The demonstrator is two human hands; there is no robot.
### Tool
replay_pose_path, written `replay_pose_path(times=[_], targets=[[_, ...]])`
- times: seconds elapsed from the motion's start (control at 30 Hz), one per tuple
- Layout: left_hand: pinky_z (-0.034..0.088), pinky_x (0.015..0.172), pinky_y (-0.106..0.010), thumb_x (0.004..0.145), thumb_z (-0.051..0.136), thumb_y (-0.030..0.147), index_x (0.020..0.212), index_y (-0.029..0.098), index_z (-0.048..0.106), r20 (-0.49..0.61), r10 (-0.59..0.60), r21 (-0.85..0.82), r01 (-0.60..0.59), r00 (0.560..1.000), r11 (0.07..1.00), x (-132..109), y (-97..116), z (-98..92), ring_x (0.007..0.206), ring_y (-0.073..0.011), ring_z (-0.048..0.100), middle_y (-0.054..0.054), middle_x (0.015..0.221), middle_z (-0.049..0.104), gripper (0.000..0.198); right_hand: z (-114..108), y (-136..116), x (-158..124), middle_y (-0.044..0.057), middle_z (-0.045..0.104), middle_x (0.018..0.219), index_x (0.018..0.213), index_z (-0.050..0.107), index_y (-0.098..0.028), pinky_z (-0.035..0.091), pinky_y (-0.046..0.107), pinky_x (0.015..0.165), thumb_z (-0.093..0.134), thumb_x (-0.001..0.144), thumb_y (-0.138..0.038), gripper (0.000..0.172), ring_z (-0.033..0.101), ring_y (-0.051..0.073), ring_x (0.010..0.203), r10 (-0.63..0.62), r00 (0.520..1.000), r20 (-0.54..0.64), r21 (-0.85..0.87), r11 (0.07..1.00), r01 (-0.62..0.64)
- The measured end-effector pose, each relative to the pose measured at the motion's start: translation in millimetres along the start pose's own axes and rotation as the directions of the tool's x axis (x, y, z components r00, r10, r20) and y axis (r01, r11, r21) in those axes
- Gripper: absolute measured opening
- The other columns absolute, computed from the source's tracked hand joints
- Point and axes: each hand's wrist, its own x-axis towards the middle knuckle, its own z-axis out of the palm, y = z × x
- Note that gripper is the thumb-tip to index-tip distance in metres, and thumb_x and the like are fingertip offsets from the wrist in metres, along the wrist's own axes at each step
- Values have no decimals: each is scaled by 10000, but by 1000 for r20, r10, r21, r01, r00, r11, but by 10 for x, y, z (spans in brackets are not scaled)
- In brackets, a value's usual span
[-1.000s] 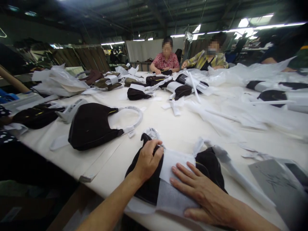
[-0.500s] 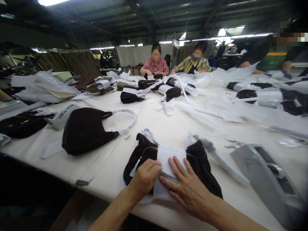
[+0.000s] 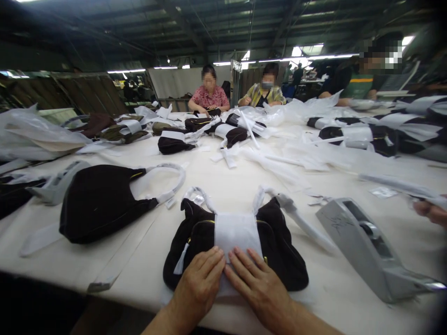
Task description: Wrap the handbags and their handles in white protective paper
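Observation:
A black handbag (image 3: 282, 251) lies flat before me at the table's near edge. White wrapping paper (image 3: 237, 228) forms a band around its middle, and its handle (image 3: 199, 191) is covered in white wrap. My left hand (image 3: 202, 279) rests on the lower left of the band, fingers stretched and lying flat. Beside it my right hand (image 3: 258, 284) presses flat on the band's lower right, fingers slightly apart. The fingertips of the two hands nearly meet. A white-wrapped zipper pull (image 3: 181, 259) shows left of my left hand.
Another black handbag (image 3: 101, 202) lies to the left. A grey tape dispenser (image 3: 363, 251) stands at right, near another person's hand (image 3: 431, 211). Wrapped bags (image 3: 176, 142) and plastic sheeting (image 3: 300, 109) cover the far side, where several people sit or stand.
My left hand has gone from curled fingers to lying flat on the band. My right hand has shifted lower. Another person's hand has appeared at the right edge.

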Motion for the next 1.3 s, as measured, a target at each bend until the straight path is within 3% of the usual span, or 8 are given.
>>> replay_pose_path(times=[0.2,0.47,0.53,0.63,0.7,0.93,1.07,1.3], targets=[[442,888,-393,871,356,190,991,148,586,98,-187,-175,202,978,964,597,23,-170,1016,-208,540,-103,1036,611,263,8,208,83,96,440,1322,1285,402,-158,320,425,1011,432,857,-196,431,324,242,1252,-54,992,112,185,982,33],[204,1063,-453,879,325,456,1350,128,254,332,74,-169,-18,940,986,804,-80,320,1320,-236,175,-126,1410,288,578,-134,345,-137,54,594,1126,1062,561,-214,323,393,1014,379,861,-139,282,461,171,1149,201,974,-104,415,899,-141],[191,1063,-467,848,353,519,1357,128,239,336,88,-157,-36,938,987,762,-83,333,1324,-253,152,-137,1421,252,652,-158,556,-231,111,482,1269,1193,473,-173,277,458,1028,386,865,-198,340,326,236,1258,539,827,-160,310,823,-476],[166,1062,-494,802,381,586,1367,112,210,358,110,-154,-58,927,986,751,-67,295,1325,-283,126,-154,1430,215,757,-92,936,-205,201,337,1362,1349,240,-77,300,482,995,353,877,-383,574,280,306,1275,860,510,-29,207,505,-838],[154,1062,-498,808,365,586,1371,111,199,370,106,-146,-55,923,988,759,-58,281,1326,-287,114,-151,1435,199,755,-34,1149,-69,213,405,1311,1357,211,-63,381,446,929,366,844,-498,690,417,317,1183,882,447,147,171,422,-890],[136,1064,-495,807,367,582,1381,125,173,359,109,-150,-58,927,987,737,-87,314,1324,-294,120,-139,1438,194,759,12,1430,397,130,592,1056,1162,497,-163,438,357,786,528,776,-425,467,561,267,956,762,574,299,14,598,-801],[141,1059,-499,794,401,576,1381,134,181,354,111,-155,-59,929,986,741,-116,340,1320,-304,140,-134,1437,200,767,220,1560,430,66,653,865,978,567,-199,434,287,698,573,747,-425,323,609,214,812,688,550,474,45,605,-795],[177,1038,-533,794,426,550,1365,162,245,324,76,-167,-21,943,986,797,-126,351,1303,-318,201,-129,1414,273,713,319,1547,501,66,656,840,942,581,-220,432,295,626,542,782,-397,242,615,228,777,730,501,464,-103,607,-788]])
